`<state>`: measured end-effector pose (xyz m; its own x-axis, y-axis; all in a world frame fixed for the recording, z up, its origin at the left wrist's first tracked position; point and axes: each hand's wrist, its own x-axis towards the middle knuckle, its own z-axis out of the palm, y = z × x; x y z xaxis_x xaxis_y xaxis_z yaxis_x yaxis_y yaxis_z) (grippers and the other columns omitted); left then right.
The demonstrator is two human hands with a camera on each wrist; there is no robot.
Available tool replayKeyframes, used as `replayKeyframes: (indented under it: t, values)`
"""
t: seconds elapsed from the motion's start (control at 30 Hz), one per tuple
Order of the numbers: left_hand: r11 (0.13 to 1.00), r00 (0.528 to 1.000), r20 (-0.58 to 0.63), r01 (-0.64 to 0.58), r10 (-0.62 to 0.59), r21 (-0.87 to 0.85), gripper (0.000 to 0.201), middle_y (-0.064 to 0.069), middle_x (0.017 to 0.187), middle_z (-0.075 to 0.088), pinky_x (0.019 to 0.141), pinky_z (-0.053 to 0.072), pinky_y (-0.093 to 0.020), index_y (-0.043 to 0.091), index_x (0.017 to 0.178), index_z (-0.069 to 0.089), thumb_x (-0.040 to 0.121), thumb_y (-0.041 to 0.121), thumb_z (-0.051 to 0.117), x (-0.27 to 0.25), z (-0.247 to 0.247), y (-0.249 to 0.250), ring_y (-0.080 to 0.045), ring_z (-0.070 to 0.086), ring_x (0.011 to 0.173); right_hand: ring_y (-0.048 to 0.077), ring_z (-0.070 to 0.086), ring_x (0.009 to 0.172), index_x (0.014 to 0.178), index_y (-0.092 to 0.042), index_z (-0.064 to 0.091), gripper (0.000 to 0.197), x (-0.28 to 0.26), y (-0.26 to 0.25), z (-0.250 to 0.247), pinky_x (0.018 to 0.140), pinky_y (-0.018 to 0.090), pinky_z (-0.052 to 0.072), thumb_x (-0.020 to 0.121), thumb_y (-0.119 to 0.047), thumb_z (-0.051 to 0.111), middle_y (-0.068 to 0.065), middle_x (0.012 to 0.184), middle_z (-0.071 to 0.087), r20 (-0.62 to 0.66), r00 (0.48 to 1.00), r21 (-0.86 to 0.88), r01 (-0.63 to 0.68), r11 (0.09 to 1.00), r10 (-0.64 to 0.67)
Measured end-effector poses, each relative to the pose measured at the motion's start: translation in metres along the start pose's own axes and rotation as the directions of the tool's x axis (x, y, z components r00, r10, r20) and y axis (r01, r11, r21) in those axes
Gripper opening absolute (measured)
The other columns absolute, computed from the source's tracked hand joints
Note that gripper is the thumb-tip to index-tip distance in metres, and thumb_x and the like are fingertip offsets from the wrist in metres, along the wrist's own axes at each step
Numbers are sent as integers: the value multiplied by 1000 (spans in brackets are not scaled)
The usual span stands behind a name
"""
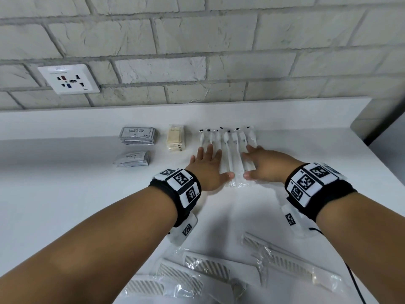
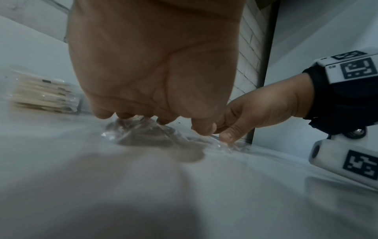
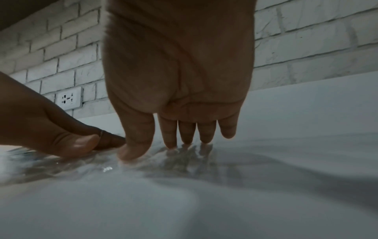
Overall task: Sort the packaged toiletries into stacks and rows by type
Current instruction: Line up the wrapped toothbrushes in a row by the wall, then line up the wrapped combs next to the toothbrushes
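Pressing flat with straight fingers, left hand [image 1: 207, 166] and right hand [image 1: 264, 164] flank the wrapped toothbrush row [image 1: 229, 148] mid-frame; bare tabletop [image 1: 317, 145] stretches right toward its edge.

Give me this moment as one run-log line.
left hand: open, on wrapped toothbrushes | right hand: open, same row | combs: loose, near edge

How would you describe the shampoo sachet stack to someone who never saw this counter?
Find the wall socket. On the counter right of it lie two grey sachet stacks. The shampoo sachet stack is the one nearer the wall, printed "SHAMPOO WITH CONDITIONER".
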<state>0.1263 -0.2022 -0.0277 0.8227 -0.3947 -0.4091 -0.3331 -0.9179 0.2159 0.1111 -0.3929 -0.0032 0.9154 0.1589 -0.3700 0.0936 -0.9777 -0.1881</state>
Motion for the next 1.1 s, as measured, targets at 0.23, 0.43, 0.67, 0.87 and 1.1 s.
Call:
replayKeyframes:
  t: [0.23, 0.43, 0.67, 0.87, 1.1]
  values:
    - [994, 999, -1, 50, -51, -96, 87, -10, 158, -22, 117, 1, -50, 15, 152, -9, 92, 62, 31, 1, 1, 10, -36, -23, 143, 16, 0, 149, 153, -21, 11, 63, 14, -43, -9, 121, 43, 6, 100, -35, 41, -5, 162, -1, 14, 992, -76, 129, 989, -128]
    - [992, 1000, -24, -12, 10, -125, 100, -5, 157, -24, 115, -5, -51, 20, 152, -12, 85, 66, 46, 0, -3, 10, -32, -28, 141, 18, 9, 148, 144, -18, 36, 46, 27, -46, -11, 118, 49, 14, 99, -26, 44, -3, 162, 7, 97, 989, -109, 122, 987, -111]
    - [997, 1000, 0, -13, 13, -76, 99, -4, 159, -20, 115, -8, -50, 22, 152, -13, 84, 69, 43, 6, 0, 6, -31, -26, 142, 18, 6, 149, 153, -23, 13, 57, 30, -38, -5, 121, 44, 8, 102, -26, 38, -6, 162, 0, 74, 988, -47, 142, 989, -138]
    - [998, 998, -54, -40, 37, -56, 97, -7, 158, -21, 115, -8, -49, 15, 153, -6, 87, 69, 40, -13, -13, 7, -32, -26, 142, 15, 2, 149, 152, -29, 16, 54, 10, -27, -13, 121, 35, 7, 103, -27, 37, -8, 161, 3, -88, 990, 113, 122, 986, -113]
    - [985, 986, -131, -123, 107, -121, 68, 1, 161, 10, 120, 5, -41, 29, 150, 27, 91, 57, 47, -90, -26, -15, -21, -2, 148, 8, 41, 134, 137, -39, 47, 43, -88, -12, -16, 102, 23, 30, 94, -43, 52, -15, 148, 41, -147, 989, 344, 69, 936, -19]
